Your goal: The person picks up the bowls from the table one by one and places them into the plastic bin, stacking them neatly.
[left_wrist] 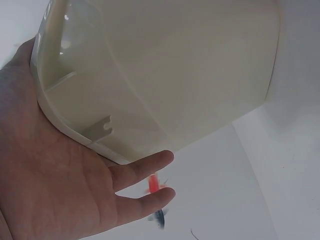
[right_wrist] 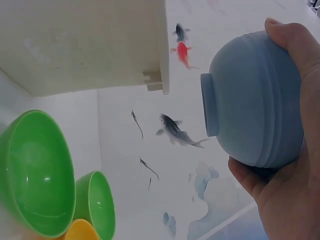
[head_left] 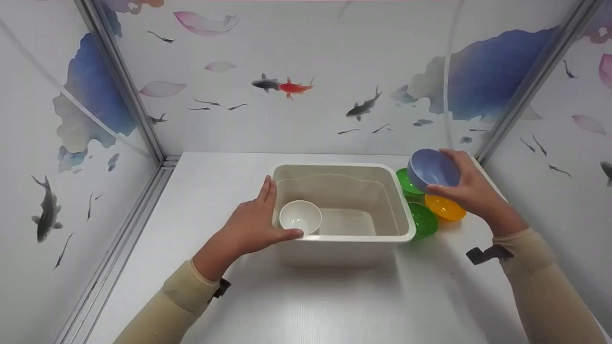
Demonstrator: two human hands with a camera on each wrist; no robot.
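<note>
A blue bowl [head_left: 432, 168] is tipped on its side above the other bowls, and my right hand [head_left: 471, 184] grips it by the rim, thumb on one side and fingers on the other. In the right wrist view the ridged outer wall and foot of the blue bowl [right_wrist: 245, 100] show. My left hand [head_left: 253, 220] rests against the left front corner of a cream plastic bin [head_left: 342, 251], fingers straight along its side and thumb over the front rim. A white bowl [head_left: 300, 216] lies inside the bin, at its left front.
Right of the bin stand a front green bowl [head_left: 423, 220], a rear green bowl [head_left: 406, 184] and an orange-yellow bowl [head_left: 447, 208]. The white table [head_left: 210, 306] is bounded by walls printed with fish, with metal posts [head_left: 126, 86] at the corners.
</note>
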